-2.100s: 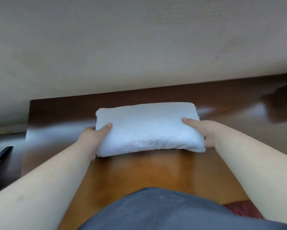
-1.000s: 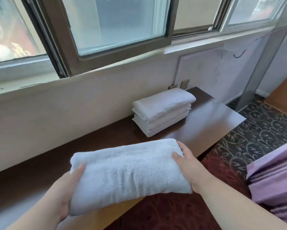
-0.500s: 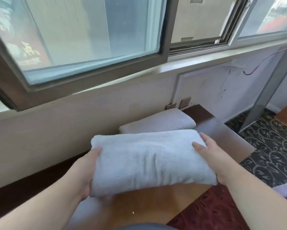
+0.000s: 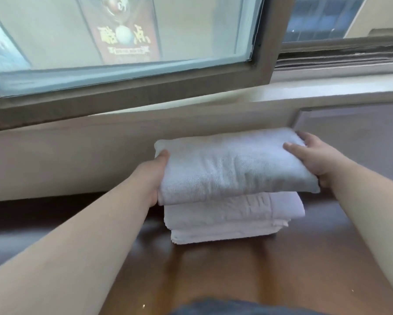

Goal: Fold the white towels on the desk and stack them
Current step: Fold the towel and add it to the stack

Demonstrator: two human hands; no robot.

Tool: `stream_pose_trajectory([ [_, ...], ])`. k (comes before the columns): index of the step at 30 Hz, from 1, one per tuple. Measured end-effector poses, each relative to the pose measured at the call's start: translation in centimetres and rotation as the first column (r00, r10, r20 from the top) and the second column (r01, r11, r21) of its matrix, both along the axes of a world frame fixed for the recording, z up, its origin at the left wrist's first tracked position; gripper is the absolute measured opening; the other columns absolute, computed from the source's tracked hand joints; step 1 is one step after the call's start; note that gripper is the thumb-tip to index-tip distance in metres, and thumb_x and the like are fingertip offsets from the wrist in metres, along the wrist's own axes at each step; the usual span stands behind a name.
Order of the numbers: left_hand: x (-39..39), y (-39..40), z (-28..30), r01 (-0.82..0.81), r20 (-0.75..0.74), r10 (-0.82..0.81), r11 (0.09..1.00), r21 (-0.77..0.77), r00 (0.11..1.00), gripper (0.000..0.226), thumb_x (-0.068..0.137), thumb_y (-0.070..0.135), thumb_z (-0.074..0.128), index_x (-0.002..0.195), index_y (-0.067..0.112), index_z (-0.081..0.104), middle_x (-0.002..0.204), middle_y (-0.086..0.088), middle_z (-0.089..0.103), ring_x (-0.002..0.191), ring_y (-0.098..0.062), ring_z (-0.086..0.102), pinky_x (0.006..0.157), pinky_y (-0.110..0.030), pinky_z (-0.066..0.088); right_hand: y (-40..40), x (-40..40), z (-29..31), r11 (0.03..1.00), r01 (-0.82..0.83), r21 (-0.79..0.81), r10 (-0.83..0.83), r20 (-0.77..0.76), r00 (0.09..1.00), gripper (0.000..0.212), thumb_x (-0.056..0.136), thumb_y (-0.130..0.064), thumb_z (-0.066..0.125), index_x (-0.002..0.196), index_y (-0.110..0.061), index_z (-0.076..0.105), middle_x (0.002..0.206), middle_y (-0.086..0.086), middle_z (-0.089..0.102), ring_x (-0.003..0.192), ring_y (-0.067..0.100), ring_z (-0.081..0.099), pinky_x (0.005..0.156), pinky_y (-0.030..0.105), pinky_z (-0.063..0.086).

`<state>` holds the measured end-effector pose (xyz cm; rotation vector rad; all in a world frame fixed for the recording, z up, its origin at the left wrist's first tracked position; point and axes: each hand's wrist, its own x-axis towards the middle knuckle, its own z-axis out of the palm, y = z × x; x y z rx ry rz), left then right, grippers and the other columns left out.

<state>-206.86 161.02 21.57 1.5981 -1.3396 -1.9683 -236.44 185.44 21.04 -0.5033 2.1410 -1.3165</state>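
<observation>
— Where's the folded towel (image 4: 234, 164)?
— Over the stack (image 4: 231, 220) on the table (image 4: 281, 269), the left hand (image 4: 151, 176) and right hand (image 4: 316, 159) each with a grip clamped on one end.
— Resting on it?
— Can't tell (its underside hides the stack's top, and most fingers).

1 folded towel (image 4: 231, 169) held by 2 hands, 1 stack (image 4: 231, 220) of towels, 1 desk (image 4: 247, 273), 1 window (image 4: 127, 87).
</observation>
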Motion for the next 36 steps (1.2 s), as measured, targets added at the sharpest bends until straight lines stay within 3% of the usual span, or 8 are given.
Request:
stream_pose_trajectory([
  [3,0.2,0.7,-2.9,-0.012,0.111,0.011,1.000,0.003,0.994,0.059,0.088,0.063,0.061,0.119,0.013,0.064,0.102,-0.006,0.075,0.087,-0.027,0.073,0.087,-0.047,0.058,-0.4,0.1,-3.2,0.995,-0.039,0.095,0.039,0.002,0.999,0.068,0.081,-0.047,0.076,0.141,-0.028,0.051,0.112,-0.007,0.073,0.086,0.012,0.075,0.066,0.024,0.058],
  [7,0.9,2.4,-6.1,0.137,0.345,-0.100,0.987,-0.082,0.933,0.072,0.093,0.068,0.040,0.143,0.016,0.047,0.120,-0.007,0.064,0.101,-0.030,0.064,0.096,-0.047,0.052,1.9,1.3,-7.4,0.974,-0.016,0.227,0.013,0.014,1.000,0.073,0.084,-0.054,0.071,0.148,-0.035,0.043,0.130,-0.006,0.063,0.109,0.022,0.064,0.100,0.042,0.052],
  [13,0.4,1.7,-5.7,0.248,0.511,-0.046,0.909,-0.335,0.858,0.071,0.095,0.058,0.048,0.151,0.018,0.034,0.144,-0.012,0.048,0.124,-0.035,0.052,0.104,-0.042,0.043,1.9,1.0,-6.3,0.930,-0.062,0.362,0.086,-0.050,0.995,0.090,0.084,-0.058,0.070,0.156,-0.023,0.029,0.144,0.004,0.053,0.118,0.025,0.059,0.090,0.035,0.048],
  [17,-0.4,4.2,-3.1,0.503,0.566,0.002,0.454,-0.735,0.825,0.054,0.100,0.042,0.045,0.150,0.024,0.036,0.147,-0.011,0.044,0.133,-0.033,0.042,0.109,-0.047,0.037,-0.4,2.4,-3.7,0.886,-0.177,0.428,0.391,-0.486,0.782,0.081,0.089,-0.053,0.059,0.158,-0.026,0.026,0.162,0.006,0.031,0.148,0.030,0.028,0.121,0.046,0.026],
  [19,-1.7,6.4,-2.8,0.702,0.683,-0.167,0.221,-0.677,0.711,0.053,0.101,0.043,0.040,0.152,0.030,0.035,0.158,-0.003,0.034,0.144,-0.026,0.030,0.118,-0.041,0.024,-1.4,4.3,-3.1,0.801,-0.312,0.511,0.577,-0.521,0.629,0.079,0.088,-0.068,0.038,0.158,-0.036,0.021,0.167,0.001,0.020,0.153,0.027,0.017,0.124,0.049,0.015],
  [24,-1.3,10.7,-6.2,0.942,0.925,-0.183,0.115,-0.315,0.332,0.064,0.100,0.061,0.018,0.148,0.051,-0.022,0.166,0.005,-0.016,0.152,-0.022,-0.016,0.121,-0.049,-0.008,0.0,8.7,-6.5,0.579,-0.375,0.725,0.802,-0.423,0.422,0.075,0.092,-0.075,0.015,0.155,-0.046,-0.014,0.170,-0.003,-0.006,0.155,0.029,-0.010,0.122,0.061,0.001],
  [28,0.5,12.1,-7.3,0.966,0.949,-0.180,0.045,-0.256,0.260,0.063,0.098,0.063,0.011,0.124,0.059,-0.046,0.163,0.002,-0.026,0.149,-0.028,-0.023,0.119,-0.054,-0.012,2.2,10.1,-7.8,0.565,-0.327,0.758,0.820,-0.470,0.327,0.076,0.091,-0.074,0.011,0.153,-0.046,-0.022,0.170,0.005,-0.010,0.154,0.039,-0.011,0.119,0.066,0.005],
  [36,0.5,11.9,-6.3,0.990,0.968,-0.211,-0.013,-0.140,0.134,0.068,0.100,0.063,0.021,0.135,0.051,-0.037,0.163,-0.002,-0.026,0.150,-0.031,-0.021,0.119,-0.055,-0.009,1.8,10.5,-7.3,0.459,-0.323,0.828,0.876,-0.360,0.320,0.097,0.084,-0.084,0.031,0.152,-0.043,-0.025,0.168,0.003,-0.020,0.153,0.037,-0.019,0.118,0.065,-0.004],
])
